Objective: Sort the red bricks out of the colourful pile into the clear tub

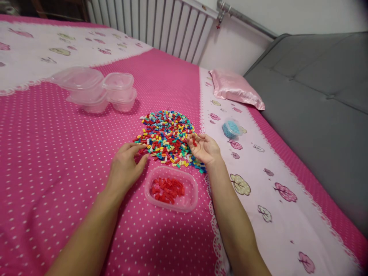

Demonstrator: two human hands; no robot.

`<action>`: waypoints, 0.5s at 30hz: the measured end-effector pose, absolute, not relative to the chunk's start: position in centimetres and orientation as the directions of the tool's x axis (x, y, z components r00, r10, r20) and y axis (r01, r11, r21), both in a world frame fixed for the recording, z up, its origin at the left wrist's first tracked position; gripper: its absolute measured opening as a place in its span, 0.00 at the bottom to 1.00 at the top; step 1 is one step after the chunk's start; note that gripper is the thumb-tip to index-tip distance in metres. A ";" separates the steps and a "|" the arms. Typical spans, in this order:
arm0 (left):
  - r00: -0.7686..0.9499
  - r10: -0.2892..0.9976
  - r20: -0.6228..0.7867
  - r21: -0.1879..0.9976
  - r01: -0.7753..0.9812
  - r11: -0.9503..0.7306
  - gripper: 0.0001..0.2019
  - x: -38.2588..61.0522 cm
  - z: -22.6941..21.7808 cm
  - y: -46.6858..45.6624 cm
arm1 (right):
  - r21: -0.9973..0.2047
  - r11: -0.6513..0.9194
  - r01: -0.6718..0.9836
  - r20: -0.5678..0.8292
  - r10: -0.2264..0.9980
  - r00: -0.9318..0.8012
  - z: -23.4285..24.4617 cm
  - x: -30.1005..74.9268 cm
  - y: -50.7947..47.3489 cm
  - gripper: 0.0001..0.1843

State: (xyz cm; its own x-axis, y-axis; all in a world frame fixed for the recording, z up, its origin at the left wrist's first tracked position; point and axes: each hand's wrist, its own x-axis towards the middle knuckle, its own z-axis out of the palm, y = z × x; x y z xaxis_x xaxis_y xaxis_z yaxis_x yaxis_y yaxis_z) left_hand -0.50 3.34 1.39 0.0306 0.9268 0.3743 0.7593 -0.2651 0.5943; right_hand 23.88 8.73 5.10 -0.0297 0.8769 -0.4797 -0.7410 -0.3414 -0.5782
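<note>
A heap of small multicoloured toy building bricks (pixel 169 134) lies on a pink dotted bedspread. At its left edge, my left hand (pixel 123 163) has thumb and fingers apart, fingertips touching the outer bricks; nothing shows in its grip. My right hand (pixel 205 148) is turned palm up at the heap's right side, fingers curled around a few red bricks (pixel 194 143). Between my forearms, close to me, stands a clear plastic container (pixel 189 207) with a loose layer of red bricks (pixel 169 190) in it.
Clear lidded containers (pixel 86 82) are stacked at the back left, beside smaller stacked ones (pixel 119 86). To the right sits a container of blue bricks (pixel 230 129). Beyond are a pink satin pillow (pixel 235 87), a grey padded headboard (pixel 316 69) and a white radiator (pixel 155 25).
</note>
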 end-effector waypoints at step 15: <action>0.033 0.937 0.347 0.616 0.746 -0.254 0.20 -0.4 1.6 3.3 | -0.974 0.018 0.227 0.033 0.997 0.063 2.2 23.0 8.3 0.11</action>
State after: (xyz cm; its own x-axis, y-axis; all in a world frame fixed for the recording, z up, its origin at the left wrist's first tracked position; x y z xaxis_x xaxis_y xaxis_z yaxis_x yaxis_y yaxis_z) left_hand -0.44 3.32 1.55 0.0327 0.9373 0.3469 0.7459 -0.2539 0.6157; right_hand 23.00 8.30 2.17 0.0628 0.9975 0.0329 0.2269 0.0178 -0.9738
